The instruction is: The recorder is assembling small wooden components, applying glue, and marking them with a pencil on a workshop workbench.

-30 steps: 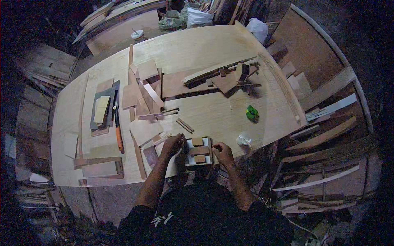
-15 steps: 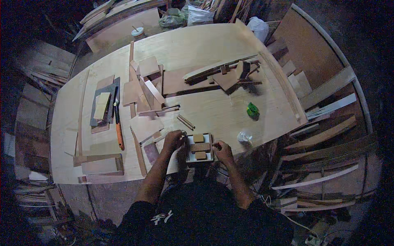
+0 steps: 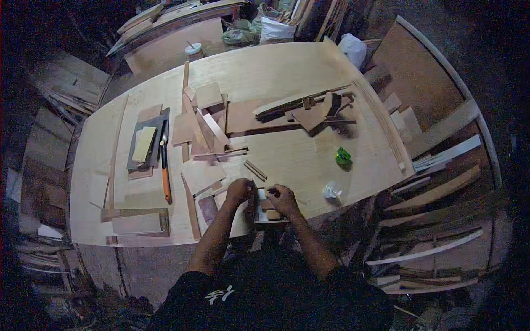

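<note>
On the pale plywood tabletop [image 3: 287, 71], an orange-handled utility knife [image 3: 165, 168] lies at the left beside a grey rectangular mat [image 3: 148, 144] bearing a yellowish block. Near the front edge, the left hand [image 3: 239, 191] is curled closed around the left side of a small white and brown wooden frame piece [image 3: 265, 209], while the right hand [image 3: 282, 198] pinches its top edge with fingers together. Further right lie a crumpled white scrap [image 3: 330, 191] and a small green object [image 3: 343, 156].

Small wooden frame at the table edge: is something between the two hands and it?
Nothing visible does. The left hand and the right hand are already on the small wooden frame, one at each side.
</note>
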The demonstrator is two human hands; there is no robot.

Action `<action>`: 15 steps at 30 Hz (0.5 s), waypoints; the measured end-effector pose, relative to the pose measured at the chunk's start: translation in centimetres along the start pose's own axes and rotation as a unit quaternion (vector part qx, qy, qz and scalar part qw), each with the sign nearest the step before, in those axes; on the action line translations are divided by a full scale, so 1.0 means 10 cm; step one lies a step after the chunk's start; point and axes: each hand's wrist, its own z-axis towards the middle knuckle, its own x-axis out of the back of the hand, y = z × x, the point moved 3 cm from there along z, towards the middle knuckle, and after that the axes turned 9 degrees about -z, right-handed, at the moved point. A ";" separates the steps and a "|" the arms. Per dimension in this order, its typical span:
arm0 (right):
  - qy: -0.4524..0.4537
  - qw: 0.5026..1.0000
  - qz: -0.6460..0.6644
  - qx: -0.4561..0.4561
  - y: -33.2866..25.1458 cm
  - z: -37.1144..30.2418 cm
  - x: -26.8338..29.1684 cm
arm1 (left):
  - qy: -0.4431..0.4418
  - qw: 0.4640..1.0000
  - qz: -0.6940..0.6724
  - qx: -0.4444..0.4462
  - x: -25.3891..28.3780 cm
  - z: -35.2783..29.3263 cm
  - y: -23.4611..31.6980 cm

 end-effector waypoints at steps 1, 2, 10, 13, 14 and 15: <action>-0.003 1.000 0.000 0.006 -0.06 0.03 -0.01 | 0.006 1.000 0.001 0.003 0.01 -0.02 -0.03; -0.007 1.000 0.010 0.010 -0.12 0.05 -0.01 | 0.018 1.000 -0.017 -0.007 0.02 -0.04 -0.05; -0.007 1.000 0.012 -0.001 -0.23 0.22 -0.06 | -0.006 0.996 0.059 -0.067 0.13 -0.07 0.10; 0.019 0.998 0.016 0.057 -0.25 0.25 -0.02 | 0.040 0.992 -0.118 -0.034 0.17 -0.12 0.24; 0.041 0.996 -0.006 0.085 -0.13 0.26 0.02 | -0.016 0.964 -0.256 0.068 0.19 -0.15 0.40; 0.059 0.991 -0.027 0.118 -0.09 0.27 0.04 | -0.065 0.905 -0.384 0.172 0.20 -0.19 0.47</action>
